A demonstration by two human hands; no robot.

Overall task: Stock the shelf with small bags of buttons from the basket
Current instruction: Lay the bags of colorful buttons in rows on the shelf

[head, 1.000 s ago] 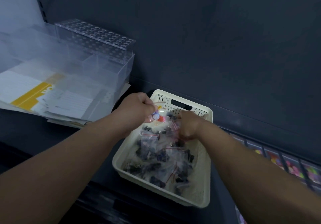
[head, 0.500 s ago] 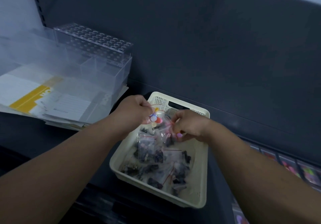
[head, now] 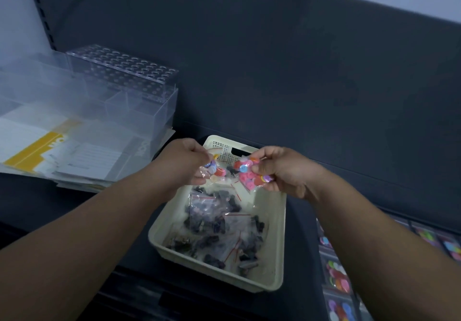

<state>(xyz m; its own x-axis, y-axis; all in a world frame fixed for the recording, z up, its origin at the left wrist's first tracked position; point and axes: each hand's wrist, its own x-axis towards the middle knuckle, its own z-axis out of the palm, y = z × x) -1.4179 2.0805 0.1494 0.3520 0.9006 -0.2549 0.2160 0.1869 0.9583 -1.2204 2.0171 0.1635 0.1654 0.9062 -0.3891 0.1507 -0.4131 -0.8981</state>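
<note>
Both forearms enter from the near edge, one from near left and one from near right, and converge over the basket (head: 274, 246).

Near right: clear packets of coloured buttons (head: 336, 274) lie in a row of shelf compartments, just beside the basket's right wall. Contents are blurred, with only mixed bright colours legible.

Centre: the basket is cream plastic with a perforated far wall and a handle slot. It sits on the dark shelf surface (head: 74, 208). Inside is a loose heap of small clear zip bags (head: 214, 211) with red seal strips and dark contents. The heap covers most of the floor, and a bare patch shows along the right side.

Above the basket's far end:
- The left hand (head: 184, 163) has its fingers curled and pinches a small bag of mixed coloured buttons (head: 214, 170) between thumb and fingertips.
- The right hand (head: 282, 171) has its fingers curled and grips a second small bag, mostly pink and red buttons (head: 249, 175).
- The two held bags are near each other with a narrow gap between them, and both are above the heap.

Far left: a stack of papers (head: 37, 146), one with a yellow band, lies under a clear acrylic organiser (head: 129, 101) whose top panel has rows of holes.

Far: the dark back panel (head: 274, 59) spans the scene, with a slotted upright (head: 42, 21) at its left edge.
</note>
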